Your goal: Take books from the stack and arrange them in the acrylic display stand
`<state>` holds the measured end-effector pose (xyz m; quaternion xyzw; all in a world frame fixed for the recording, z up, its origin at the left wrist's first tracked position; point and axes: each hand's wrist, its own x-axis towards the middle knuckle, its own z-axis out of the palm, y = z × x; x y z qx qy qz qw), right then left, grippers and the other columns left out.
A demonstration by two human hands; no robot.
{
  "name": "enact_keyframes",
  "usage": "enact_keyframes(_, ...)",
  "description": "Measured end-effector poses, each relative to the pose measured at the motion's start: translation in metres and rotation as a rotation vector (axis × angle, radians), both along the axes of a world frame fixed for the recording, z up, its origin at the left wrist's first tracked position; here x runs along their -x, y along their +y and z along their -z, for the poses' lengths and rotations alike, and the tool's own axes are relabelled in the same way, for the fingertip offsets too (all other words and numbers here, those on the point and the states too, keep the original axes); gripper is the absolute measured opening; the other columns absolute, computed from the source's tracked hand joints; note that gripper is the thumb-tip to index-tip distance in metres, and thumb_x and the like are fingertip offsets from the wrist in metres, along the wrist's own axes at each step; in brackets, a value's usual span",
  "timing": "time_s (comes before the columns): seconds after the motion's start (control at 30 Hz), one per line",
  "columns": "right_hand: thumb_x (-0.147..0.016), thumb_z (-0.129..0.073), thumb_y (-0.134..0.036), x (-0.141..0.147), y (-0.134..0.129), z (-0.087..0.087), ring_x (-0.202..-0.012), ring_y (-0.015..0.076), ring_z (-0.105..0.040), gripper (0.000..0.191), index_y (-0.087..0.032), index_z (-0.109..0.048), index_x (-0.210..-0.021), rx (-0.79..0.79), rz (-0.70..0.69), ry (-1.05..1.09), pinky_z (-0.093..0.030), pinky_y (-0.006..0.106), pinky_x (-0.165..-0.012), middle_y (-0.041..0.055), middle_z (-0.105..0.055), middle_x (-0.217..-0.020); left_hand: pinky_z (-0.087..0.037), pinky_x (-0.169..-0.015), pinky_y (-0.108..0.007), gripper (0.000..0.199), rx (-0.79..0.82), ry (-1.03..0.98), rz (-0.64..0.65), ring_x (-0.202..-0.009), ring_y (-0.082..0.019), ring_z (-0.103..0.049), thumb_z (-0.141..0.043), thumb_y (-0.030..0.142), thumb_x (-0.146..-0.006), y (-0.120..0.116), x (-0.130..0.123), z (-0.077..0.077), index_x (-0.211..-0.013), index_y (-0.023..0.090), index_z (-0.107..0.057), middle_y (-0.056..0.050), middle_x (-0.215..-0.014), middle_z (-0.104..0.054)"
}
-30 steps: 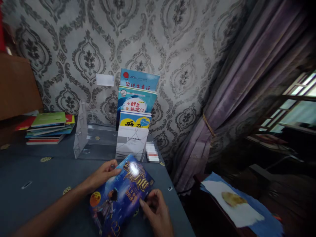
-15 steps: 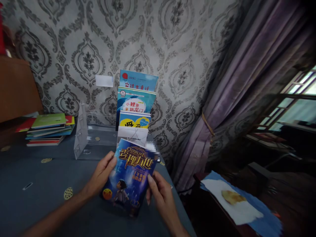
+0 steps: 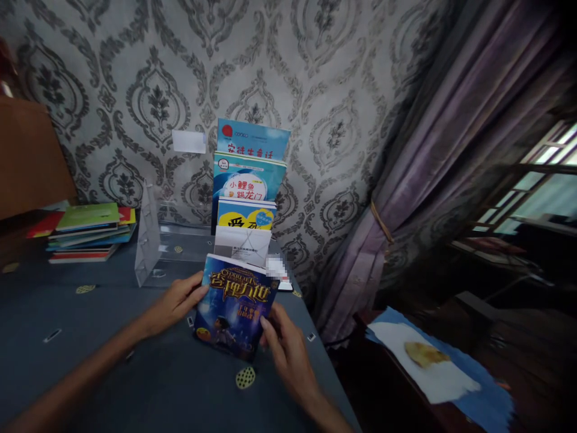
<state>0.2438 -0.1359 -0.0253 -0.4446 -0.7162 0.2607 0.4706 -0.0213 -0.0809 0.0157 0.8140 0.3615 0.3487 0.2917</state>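
A dark blue book (image 3: 234, 310) with gold lettering and a cartoon figure on its cover is held by its two side edges. My left hand (image 3: 180, 300) is closed on the left edge, and my right hand (image 3: 286, 349) grips the right edge with the thumb on the cover. Just behind it rises a tiered clear plastic stand (image 3: 148, 237). Its right side carries a whitish book (image 3: 243, 245), a blue-and-yellow book (image 3: 247, 215), a teal book (image 3: 250, 180) and a light blue book (image 3: 255, 138), stepped upward toward the back. My fingertips behind the book are hidden.
A stack of books (image 3: 88, 231) lies at the left, near a brown box (image 3: 33, 159). The dark blue-grey tablecloth (image 3: 103, 367) covers the table. At the right, a blue cloth with a white sheet (image 3: 401, 349) lies on a lower surface beside the purple curtain (image 3: 356, 258).
The book has moved away from me toward the stand and tipped more upright. Both hands have travelled with it, still gripping its sides. The view has shifted slightly.
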Motion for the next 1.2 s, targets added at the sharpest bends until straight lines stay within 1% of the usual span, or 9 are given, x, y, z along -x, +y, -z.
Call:
enact_keyframes(0.07, -0.102, -0.043, -0.038, 0.0, 0.006, -0.003, -0.06, 0.0147, -0.06, 0.028, -0.02, -0.06, -0.115, -0.018, -0.007, -0.005, -0.047, 0.025, -0.058, -0.0001, -0.061, -0.074, -0.046, -0.066, -0.025, 0.035, -0.031, 0.071, 0.01, -0.069, -0.015, -0.058, -0.037, 0.047, -0.102, 0.004, 0.005, -0.007, -0.098, 0.02, -0.06, 0.0, -0.081, -0.063)
enact_keyframes(0.13, -0.101, -0.045, -0.038, 0.0, 0.016, -0.009, -0.061, 0.0153, -0.06, 0.029, -0.019, -0.06, -0.117, -0.045, 0.003, -0.016, -0.048, 0.026, -0.057, 0.0007, -0.062, -0.075, -0.044, -0.063, -0.024, 0.035, -0.084, 0.096, -0.031, -0.065, -0.014, -0.056, -0.037, 0.046, -0.102, 0.008, 0.007, -0.013, -0.092, 0.02, -0.059, 0.002, -0.076, -0.06)
enact_keyframes(0.27, -0.099, -0.046, -0.037, 0.0, 0.045, -0.032, -0.063, 0.0162, -0.062, 0.03, -0.019, -0.06, -0.119, -0.137, 0.038, -0.043, -0.049, 0.028, -0.06, 0.0031, -0.066, -0.082, -0.039, -0.06, -0.026, 0.035, -0.237, 0.087, -0.216, -0.062, -0.014, -0.052, -0.039, 0.044, -0.101, 0.014, 0.002, -0.031, -0.078, 0.02, -0.053, 0.003, -0.068, -0.053)
enact_keyframes(0.4, -0.099, -0.045, -0.035, 0.002, 0.076, -0.06, -0.077, 0.0202, -0.065, 0.031, -0.019, -0.058, -0.123, -0.26, 0.083, -0.077, -0.051, 0.031, -0.068, 0.006, -0.068, -0.091, -0.036, -0.062, -0.028, 0.032, -0.412, 0.062, -0.414, -0.063, -0.015, -0.052, -0.043, 0.041, -0.098, 0.02, -0.009, -0.052, -0.074, 0.022, -0.044, 0.003, -0.066, -0.051)
enact_keyframes(0.53, -0.1, -0.043, -0.033, 0.002, 0.091, -0.076, -0.088, 0.022, -0.065, 0.031, -0.021, -0.056, -0.126, -0.333, 0.107, -0.072, -0.053, 0.033, -0.073, 0.0072, -0.068, -0.097, -0.036, -0.062, -0.028, 0.029, -0.531, 0.028, -0.523, -0.064, -0.015, -0.054, -0.044, 0.039, -0.097, 0.024, -0.018, -0.059, -0.074, 0.022, -0.042, 0.002, -0.066, -0.052)
enact_keyframes(0.77, -0.1, -0.043, -0.033, -0.003, 0.092, -0.078, -0.089, 0.0233, -0.066, 0.034, -0.022, -0.054, -0.13, -0.297, 0.078, -0.135, -0.054, 0.037, -0.077, 0.0076, -0.068, -0.094, -0.044, -0.063, -0.027, 0.026, -0.484, 0.032, -0.505, -0.068, -0.017, -0.059, -0.046, 0.038, -0.098, 0.028, -0.018, -0.052, -0.078, 0.023, -0.051, 0.0, -0.068, -0.06)
enact_keyframes(0.97, -0.1, -0.042, -0.032, -0.004, 0.095, -0.077, -0.091, 0.0242, -0.066, 0.032, -0.022, -0.055, -0.128, -0.315, 0.094, -0.157, -0.052, 0.037, -0.079, 0.0083, -0.069, -0.096, -0.045, -0.065, -0.028, 0.025, -0.457, 0.014, -0.518, -0.073, -0.019, -0.063, -0.046, 0.039, -0.098, 0.027, -0.019, -0.052, -0.08, 0.023, -0.053, -0.001, -0.07, -0.061)
enact_keyframes(1.07, -0.099, -0.042, -0.032, -0.004, 0.096, -0.074, -0.088, 0.025, -0.067, 0.031, -0.02, -0.054, -0.125, -0.327, 0.103, -0.178, -0.051, 0.036, -0.076, 0.009, -0.069, -0.096, -0.044, -0.066, -0.028, 0.023, -0.45, 0.032, -0.521, -0.075, -0.019, -0.063, -0.047, 0.039, -0.098, 0.028, -0.019, -0.051, -0.081, 0.023, -0.052, -0.001, -0.071, -0.062)
enact_keyframes(1.2, -0.098, -0.042, -0.03, -0.007, 0.097, -0.067, -0.08, 0.0243, -0.068, 0.025, -0.019, -0.054, -0.117, -0.268, 0.108, -0.231, -0.049, 0.034, -0.069, 0.008, -0.07, -0.088, -0.041, -0.066, -0.028, 0.024, -0.461, 0.092, -0.544, -0.073, -0.019, -0.061, -0.047, 0.038, -0.097, 0.032, -0.02, -0.046, -0.079, 0.023, -0.049, -0.001, -0.072, -0.062)
